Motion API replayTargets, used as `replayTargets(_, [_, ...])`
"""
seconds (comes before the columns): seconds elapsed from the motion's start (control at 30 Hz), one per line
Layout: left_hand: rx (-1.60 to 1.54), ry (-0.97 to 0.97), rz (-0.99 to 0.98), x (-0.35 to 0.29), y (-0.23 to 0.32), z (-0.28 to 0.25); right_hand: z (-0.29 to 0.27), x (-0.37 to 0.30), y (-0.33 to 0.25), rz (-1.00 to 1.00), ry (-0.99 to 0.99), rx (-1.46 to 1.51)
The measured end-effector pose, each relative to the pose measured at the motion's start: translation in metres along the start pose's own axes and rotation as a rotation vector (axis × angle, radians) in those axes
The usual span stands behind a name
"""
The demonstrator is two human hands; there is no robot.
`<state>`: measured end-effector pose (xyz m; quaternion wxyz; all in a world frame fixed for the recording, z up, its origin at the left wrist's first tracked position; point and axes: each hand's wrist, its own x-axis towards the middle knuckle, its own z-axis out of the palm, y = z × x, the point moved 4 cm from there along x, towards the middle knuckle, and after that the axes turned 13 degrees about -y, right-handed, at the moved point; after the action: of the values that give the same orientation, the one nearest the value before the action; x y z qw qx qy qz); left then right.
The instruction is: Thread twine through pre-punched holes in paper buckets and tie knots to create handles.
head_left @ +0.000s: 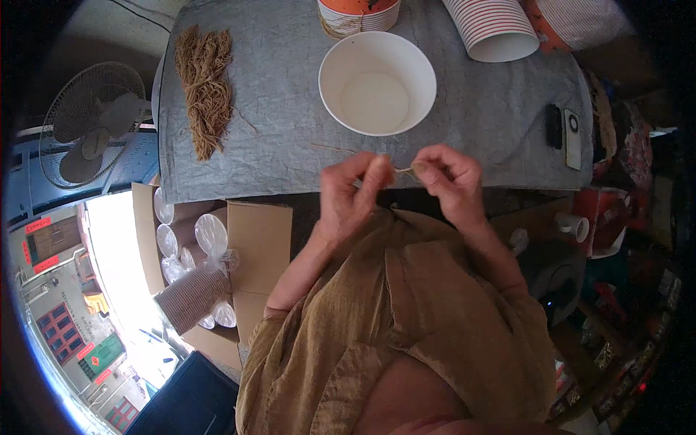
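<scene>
1. Left hand (348, 190) and right hand (455, 185) pinch a thin tan fibre strand (403, 170) (gripped parts hidden) near the front edge of the grey cloth-covered table (283, 145).
2. The picture's top crops the white, red-striped tub stack (494, 27).
3. Bare cloth separates the round white bucket (419, 87) from the brown fibre bundle (206, 90).

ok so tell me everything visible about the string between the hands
The string is thin and light tan, plant fibre by its look. A short stretch spans between the pinching left hand and right hand, nearer the person than the white tub. What looks like its tail sticks out leftward over the grey table cover.
</scene>
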<state>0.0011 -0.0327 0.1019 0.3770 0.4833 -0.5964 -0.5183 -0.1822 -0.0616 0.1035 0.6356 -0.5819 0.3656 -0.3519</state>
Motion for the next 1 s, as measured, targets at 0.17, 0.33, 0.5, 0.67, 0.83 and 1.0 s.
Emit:
replayTargets(0.17, [0.632,0.275,0.192,0.017,0.020,-0.038,-0.033,0.006,-0.036,-0.042,-0.030,-0.083])
replayTargets(0.33, [0.756,0.132,0.291,0.014,-0.004,-0.032,-0.029,0.021,-0.065,-0.081,-0.141,-0.281])
replayTargets(0.5, [0.867,0.046,0.349,-0.004,-0.003,-0.013,-0.022,0.032,-0.043,0.056,-0.286,-0.426])
replayTargets(0.67, [0.834,0.024,0.323,-0.012,-0.005,-0.006,-0.015,0.040,-0.027,0.106,-0.333,-0.565])
replayTargets(0.83, [0.868,0.031,0.323,-0.015,-0.007,-0.008,-0.020,0.041,-0.033,0.151,-0.341,-0.680])
replayTargets(1.0, [0.956,0.072,0.323,-0.007,0.005,-0.013,-0.015,0.040,-0.027,0.190,-0.418,-0.685])
